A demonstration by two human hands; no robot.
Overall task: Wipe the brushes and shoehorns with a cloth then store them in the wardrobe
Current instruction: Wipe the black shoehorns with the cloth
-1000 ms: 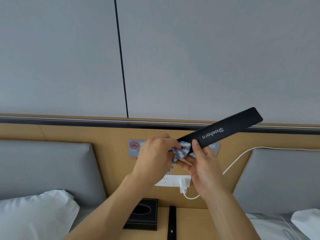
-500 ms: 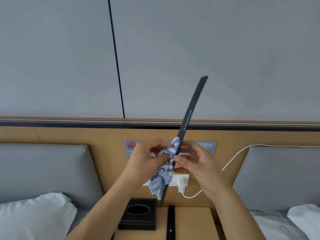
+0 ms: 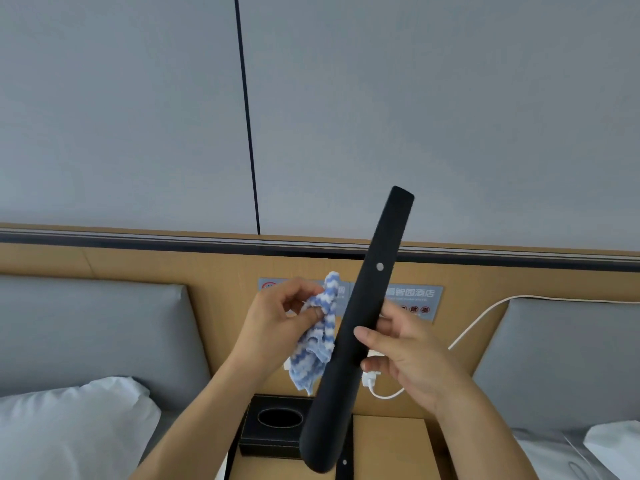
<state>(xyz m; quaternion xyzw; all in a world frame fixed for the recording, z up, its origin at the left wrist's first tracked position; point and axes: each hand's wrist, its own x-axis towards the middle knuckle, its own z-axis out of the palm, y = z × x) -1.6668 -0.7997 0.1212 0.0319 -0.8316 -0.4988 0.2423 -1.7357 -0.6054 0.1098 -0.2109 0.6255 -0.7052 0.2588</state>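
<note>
A: What's on my far left?

B: A white pillow against a grey headboard pad, under the grey wall.

A: I see my left hand next. What's it got?

B: Its thumb and fingers are curled and pinch a blue and white cloth. The cloth hangs down from the pinch, just beside the left edge of the shoehorn; I cannot tell if the two touch.

A: And the shoehorn itself?

B: Black, held up in the air in the middle, tilted, its narrow end high and to the right, its broad rounded end low, in front of the black tissue box on the nightstand. A small pale dot shows on its upper part.

A: My right hand?

B: It holds the shoehorn about midway, thumb on the near face, fingers bent behind it.

A: Anything further right?

B: A sign on the wood panel, a white cable running down to a plug, another grey pad, and white bedding in the corner.
</note>
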